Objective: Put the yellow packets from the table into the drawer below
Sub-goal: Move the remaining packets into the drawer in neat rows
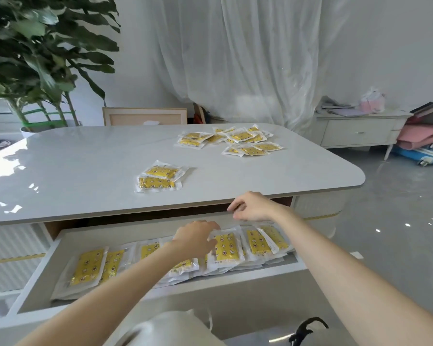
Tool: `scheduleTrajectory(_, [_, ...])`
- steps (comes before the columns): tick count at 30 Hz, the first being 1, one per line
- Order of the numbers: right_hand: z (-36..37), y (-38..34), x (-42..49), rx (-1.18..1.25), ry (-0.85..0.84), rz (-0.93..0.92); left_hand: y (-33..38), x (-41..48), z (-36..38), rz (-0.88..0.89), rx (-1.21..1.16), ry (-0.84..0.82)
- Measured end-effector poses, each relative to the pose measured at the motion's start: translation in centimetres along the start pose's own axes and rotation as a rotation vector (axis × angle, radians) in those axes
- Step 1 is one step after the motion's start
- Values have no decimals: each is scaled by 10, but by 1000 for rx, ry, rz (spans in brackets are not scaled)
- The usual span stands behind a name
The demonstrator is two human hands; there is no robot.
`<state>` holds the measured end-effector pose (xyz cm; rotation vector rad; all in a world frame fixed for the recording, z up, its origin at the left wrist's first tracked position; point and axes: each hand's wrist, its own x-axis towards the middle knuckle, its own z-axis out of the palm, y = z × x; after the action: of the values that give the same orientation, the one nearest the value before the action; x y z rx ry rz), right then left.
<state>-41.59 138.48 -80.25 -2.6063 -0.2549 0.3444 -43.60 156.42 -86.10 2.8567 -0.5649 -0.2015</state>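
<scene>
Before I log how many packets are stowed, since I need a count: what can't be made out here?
1. Head view, far pile on the table: overlapping, too small to count.
2. Packets in the drawer: stacked in layers, partly covered by the left hand.
3. Left hand's grip on the top packet: its own fingers hide the contact.
4. Right hand: fingertips blurred; whether it holds anything is unclear.
5. Drawer's rear: hidden under the table edge.
</scene>
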Motion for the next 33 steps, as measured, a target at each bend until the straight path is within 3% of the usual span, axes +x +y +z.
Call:
scheduleTrajectory(13, [5, -70, 29, 269, 270, -88, -67, -29, -76, -173, -77, 485])
scheduleTrajectory(20, [34, -113, 85, 250, 281, -164, -128, 3, -74, -462, -209, 423])
scheduleTrajectory(28, [51, -127, 136, -92, 167, -130, -149, 37, -72, -410, -130, 435])
scheduleTrajectory(33, [57, -125, 146, -178, 308, -107, -160, 42, -74, -367, -127, 399])
